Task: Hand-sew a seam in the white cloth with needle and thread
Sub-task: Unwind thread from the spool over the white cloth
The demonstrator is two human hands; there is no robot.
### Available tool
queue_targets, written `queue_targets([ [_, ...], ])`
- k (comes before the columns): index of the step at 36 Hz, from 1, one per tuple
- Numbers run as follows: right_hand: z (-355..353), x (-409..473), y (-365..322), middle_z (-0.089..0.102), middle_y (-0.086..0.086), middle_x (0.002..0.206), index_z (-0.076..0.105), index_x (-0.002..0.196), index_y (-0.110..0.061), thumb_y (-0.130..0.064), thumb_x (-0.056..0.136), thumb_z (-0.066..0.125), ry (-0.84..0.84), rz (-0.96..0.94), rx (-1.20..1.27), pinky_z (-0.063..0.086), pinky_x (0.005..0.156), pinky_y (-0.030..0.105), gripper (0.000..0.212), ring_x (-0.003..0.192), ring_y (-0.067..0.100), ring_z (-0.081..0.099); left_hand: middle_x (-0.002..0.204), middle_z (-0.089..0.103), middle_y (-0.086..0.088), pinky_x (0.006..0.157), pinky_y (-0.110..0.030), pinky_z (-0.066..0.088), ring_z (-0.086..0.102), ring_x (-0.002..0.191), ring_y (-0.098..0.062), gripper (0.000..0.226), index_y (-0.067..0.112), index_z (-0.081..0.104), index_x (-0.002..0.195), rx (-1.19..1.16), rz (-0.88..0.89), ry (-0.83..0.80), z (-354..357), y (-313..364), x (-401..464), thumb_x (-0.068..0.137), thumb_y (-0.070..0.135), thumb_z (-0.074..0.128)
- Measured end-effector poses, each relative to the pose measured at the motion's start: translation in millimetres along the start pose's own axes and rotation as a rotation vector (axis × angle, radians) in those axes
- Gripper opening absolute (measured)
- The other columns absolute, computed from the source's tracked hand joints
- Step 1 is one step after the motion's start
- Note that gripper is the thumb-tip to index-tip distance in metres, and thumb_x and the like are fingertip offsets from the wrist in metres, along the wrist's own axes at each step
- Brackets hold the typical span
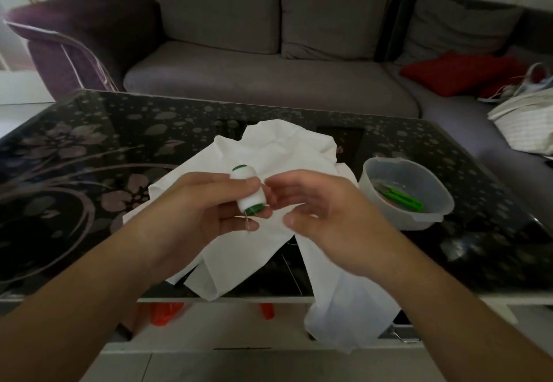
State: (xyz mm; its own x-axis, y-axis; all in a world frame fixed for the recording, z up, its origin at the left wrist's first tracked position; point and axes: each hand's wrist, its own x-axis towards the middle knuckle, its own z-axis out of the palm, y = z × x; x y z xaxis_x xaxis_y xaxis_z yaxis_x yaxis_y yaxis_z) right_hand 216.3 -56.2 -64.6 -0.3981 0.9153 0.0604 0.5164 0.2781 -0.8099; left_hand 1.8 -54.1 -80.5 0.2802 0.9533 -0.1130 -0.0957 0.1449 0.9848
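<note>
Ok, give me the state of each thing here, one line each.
Thread spool: gripped in left hand.
Right hand: fingers loosely curled beside spool; any pinch unclear.
White cloth: crumpled on table, one end hanging over the near edge.
Plastic bowl: upright, green tool inside.

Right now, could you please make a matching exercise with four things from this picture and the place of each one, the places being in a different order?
Things:
1. spool of white thread
2. white cloth
3. green tool
4. red cushion

Places:
A. on the grey sofa
B. in the left hand
C. inside the clear plastic bowl
D. spread on the black glass table, hanging over its near edge

Pairs: 1-B, 2-D, 3-C, 4-A
</note>
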Motion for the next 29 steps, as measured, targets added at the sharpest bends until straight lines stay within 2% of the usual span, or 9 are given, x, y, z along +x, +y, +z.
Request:
queue_targets([
  [3,8,0,0,0.073,-0.018,0.111,0.072,0.122,-0.031,-0.008,0.095,0.07,0.02,-0.048,0.049,0.056,0.098,0.033,0.036,0.109,0.003,0.067,0.114,0.075,-0.016,0.084,-0.035,0.056,0.073,0.101,-0.022,0.039,0.004,0.081,0.102,0.067,-0.004,-0.065,1,-1,0,0.087,0.038,0.069],
  [6,11,0,2,0.075,-0.023,0.099,0.079,0.106,-0.035,-0.019,0.093,0.074,0.132,-0.067,0.027,0.058,0.093,0.038,0.022,0.1,0.004,0.07,0.115,0.075,-0.017,0.087,-0.037,0.053,0.071,0.105,-0.024,0.041,0.003,0.08,0.104,0.089,-0.017,-0.096,2,0,-2,0.086,0.037,0.067],
  [8,11,1,5,0.074,-0.027,0.091,0.081,0.096,-0.037,-0.023,0.091,0.077,0.219,-0.066,-0.02,0.059,0.088,0.034,0.015,0.094,0.001,0.07,0.112,0.076,-0.016,0.089,-0.037,0.052,0.072,0.105,-0.024,0.04,0.005,0.081,0.105,0.102,-0.019,-0.09,2,1,-3,0.085,0.038,0.068],
  [10,12,2,7,0.073,-0.029,0.085,0.081,0.09,-0.038,-0.026,0.088,0.079,0.287,-0.072,-0.068,0.058,0.082,0.021,0.012,0.091,-0.002,0.069,0.112,0.077,-0.014,0.09,-0.038,0.052,0.074,0.107,-0.024,0.039,0.007,0.081,0.105,0.093,-0.025,-0.074,2,2,-3,0.084,0.037,0.069],
  [13,11,2,8,0.071,-0.03,0.08,0.08,0.081,-0.039,-0.024,0.086,0.081,0.341,-0.053,-0.099,0.052,0.073,0.01,0.016,0.086,-0.004,0.067,0.113,0.077,-0.014,0.09,-0.038,0.053,0.074,0.108,-0.026,0.035,0.008,0.082,0.105,0.083,-0.032,-0.074,4,4,-4,0.086,0.034,0.069],
  [15,11,1,9,0.071,-0.029,0.078,0.08,0.078,-0.039,-0.021,0.086,0.081,0.359,-0.054,-0.114,0.052,0.071,0.009,0.02,0.083,-0.003,0.067,0.113,0.078,-0.014,0.09,-0.038,0.053,0.075,0.108,-0.026,0.028,0.007,0.082,0.104,0.08,-0.028,-0.069,6,5,-4,0.088,0.029,0.075],
  [22,12,1,10,0.07,-0.022,0.076,0.081,0.081,-0.032,-0.018,0.089,0.079,0.414,-0.099,-0.3,0.05,0.072,0.008,0.016,0.084,-0.003,0.064,0.112,0.078,-0.014,0.091,-0.036,0.056,0.075,0.108,-0.027,0.035,0.005,0.082,0.103,0.04,-0.028,-0.061,10,7,-4,0.083,0.03,0.067],
  [25,7,0,9,0.069,-0.02,0.074,0.079,0.078,-0.028,-0.013,0.088,0.078,0.426,-0.086,-0.248,0.05,0.069,0.007,0.018,0.081,-0.003,0.065,0.112,0.079,-0.013,0.087,-0.031,0.061,0.075,0.107,-0.027,0.034,0.004,0.082,0.101,0.042,-0.034,-0.042,7,5,-5,0.083,0.03,0.068],
  [29,0,-1,13,0.067,-0.028,0.08,0.073,0.075,-0.035,-0.017,0.09,0.077,0.409,-0.018,-0.241,0.05,0.065,0.007,0.023,0.08,-0.003,0.066,0.113,0.079,-0.012,0.085,-0.028,0.063,0.075,0.107,-0.027,0.027,0.008,0.083,0.099,0.032,-0.056,-0.038,3,5,-4,0.084,0.03,0.077],
])
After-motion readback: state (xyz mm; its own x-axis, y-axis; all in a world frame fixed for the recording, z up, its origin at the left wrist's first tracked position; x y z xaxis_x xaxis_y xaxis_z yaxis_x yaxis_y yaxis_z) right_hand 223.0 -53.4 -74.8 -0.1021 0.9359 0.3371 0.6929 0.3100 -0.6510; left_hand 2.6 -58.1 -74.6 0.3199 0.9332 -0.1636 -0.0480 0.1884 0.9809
